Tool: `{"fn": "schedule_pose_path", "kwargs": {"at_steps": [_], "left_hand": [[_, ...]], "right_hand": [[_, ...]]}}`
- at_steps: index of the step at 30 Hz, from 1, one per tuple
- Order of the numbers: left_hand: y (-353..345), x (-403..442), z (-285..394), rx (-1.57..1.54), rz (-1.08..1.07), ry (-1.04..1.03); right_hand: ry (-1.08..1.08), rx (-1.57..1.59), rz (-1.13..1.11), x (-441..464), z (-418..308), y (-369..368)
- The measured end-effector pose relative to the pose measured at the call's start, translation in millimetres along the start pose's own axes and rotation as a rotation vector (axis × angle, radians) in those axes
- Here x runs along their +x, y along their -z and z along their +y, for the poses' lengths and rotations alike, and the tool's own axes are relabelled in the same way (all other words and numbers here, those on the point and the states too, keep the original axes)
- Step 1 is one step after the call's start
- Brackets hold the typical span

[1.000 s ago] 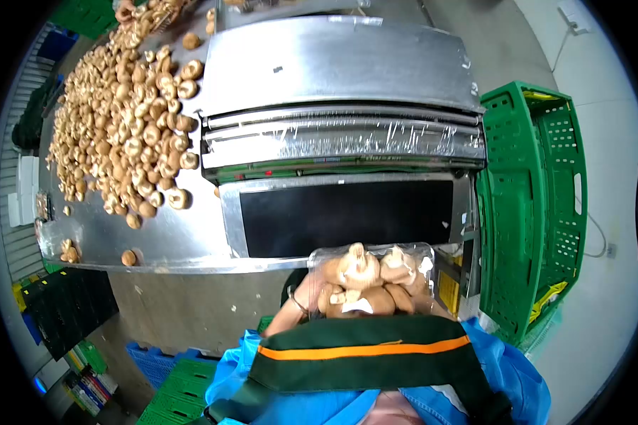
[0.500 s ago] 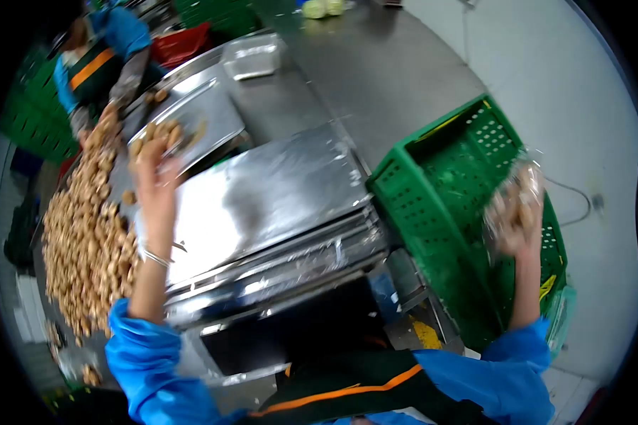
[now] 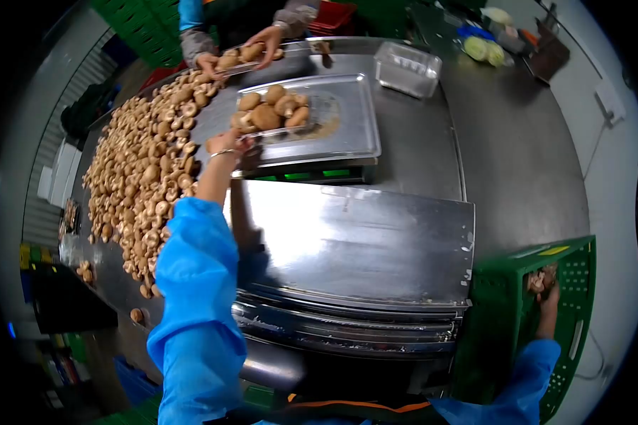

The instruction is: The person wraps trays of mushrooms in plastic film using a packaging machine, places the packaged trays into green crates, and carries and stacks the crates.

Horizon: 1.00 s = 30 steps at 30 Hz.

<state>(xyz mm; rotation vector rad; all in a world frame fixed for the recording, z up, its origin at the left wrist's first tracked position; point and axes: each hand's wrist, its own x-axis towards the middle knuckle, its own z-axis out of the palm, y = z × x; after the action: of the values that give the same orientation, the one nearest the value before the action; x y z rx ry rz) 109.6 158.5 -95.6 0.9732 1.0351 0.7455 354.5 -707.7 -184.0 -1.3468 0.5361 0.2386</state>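
My left hand (image 3: 228,142) reaches to the near left corner of a clear plastic tray of mushrooms (image 3: 266,117), its fingers closed at the tray's edge. That pack rests on a metal tray (image 3: 361,134) over a scale with green lit displays (image 3: 326,173). On the right, my right hand (image 3: 549,301) is down inside a green crate (image 3: 496,297), gripping a pack of mushrooms (image 3: 540,280). The crate wall hides part of the pack, and in the earlier frame it shows clear film around it.
Loose mushrooms (image 3: 142,170) are heaped along the left. Across the table, a co-worker's hands (image 3: 266,42) hold another mushroom pack (image 3: 239,59). A clear container (image 3: 407,69) stands at the back. The flat metal wrapping machine (image 3: 361,241) lies before me; cabbages (image 3: 483,49) sit back right.
My right hand has lowered the film-wrapped pack into the crate. My left hand has come to the edge of the tray on the scale. The camera view has turned; the co-worker now lifts a pack.
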Motion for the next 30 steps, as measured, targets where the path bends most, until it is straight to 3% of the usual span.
{"fn": "schedule_pose_path", "kwargs": {"at_steps": [1, 3, 5, 7, 11, 13, 15, 17, 18, 19, 23, 25, 27, 28, 29, 30], "left_hand": [[-5.1, -6.9, 3.1, 0.01, 0.031, -0.01], [-14.6, -19.1, -1.6, -0.137, 0.056, -0.071], [-15.5, -29.2, 0.8, -0.155, -0.052, -0.08], [-12.3, -48.7, 14.0, -0.227, -0.128, -0.087], [4.9, -130.6, 52.9, -0.113, -0.271, -0.1], [18.1, -179.0, 57.7, -0.021, -0.324, -0.044], [33.8, -227.4, 48.0, -0.012, -0.378, 0.013], [49.8, -259.6, 22.4, 0.03, -0.337, 0.112], [55.7, -273.6, 12.2, 0.062, -0.322, 0.155], [61.8, -282.6, -0.8, 0.04, -0.352, 0.156], [89.4, -305.0, -7.8, 0.161, -0.561, 0.238], [117.3, -331.5, 11.1, 0.452, -0.525, -0.007], [164.9, -337.1, -1.1, 1.126, -0.293, -0.98], [170.5, -348.7, 3.5, 1.359, -0.112, -1.071], [174.0, -345.2, -0.5, 1.561, -0.1, -1.019], [173.4, -342.5, -10.6, 1.571, -0.131, -0.997]], "right_hand": [[-0.014, -0.297, 0.408, -5.6, -7.6, 10.1], [-0.053, -0.314, 0.417, -21.9, -21.4, 23.3], [-0.034, -0.314, 0.435, -53.2, -39.0, 29.8], [0.218, -0.365, 0.334, -131.7, -69.4, -19.5], [0.488, -0.428, -0.07, -265.1, -105.9, -140.2], [0.631, -0.609, -0.208, -331.9, -96.3, -223.5], [0.98, -0.635, -0.55, -372.6, -55.2, -295.5], [1.301, -0.872, -0.71, -405.7, -18.4, -355.6], [1.507, -0.915, -0.738, -409.9, 3.0, -378.9], [1.576, -0.937, -0.766, -403.8, 25.0, -395.9], [1.521, -1.002, -0.596, -404.3, 45.7, -377.1], [1.395, -1.001, -0.419, -401.0, 45.0, -329.6], [1.313, -1.318, -0.11, -383.8, 60.8, -275.4], [1.183, -1.504, -0.083, -390.8, 64.8, -264.8], [1.025, -1.6, -0.168, -397.0, 69.6, -264.6], [1.09, -1.639, -0.174, -400.8, 83.2, -269.1]]}}
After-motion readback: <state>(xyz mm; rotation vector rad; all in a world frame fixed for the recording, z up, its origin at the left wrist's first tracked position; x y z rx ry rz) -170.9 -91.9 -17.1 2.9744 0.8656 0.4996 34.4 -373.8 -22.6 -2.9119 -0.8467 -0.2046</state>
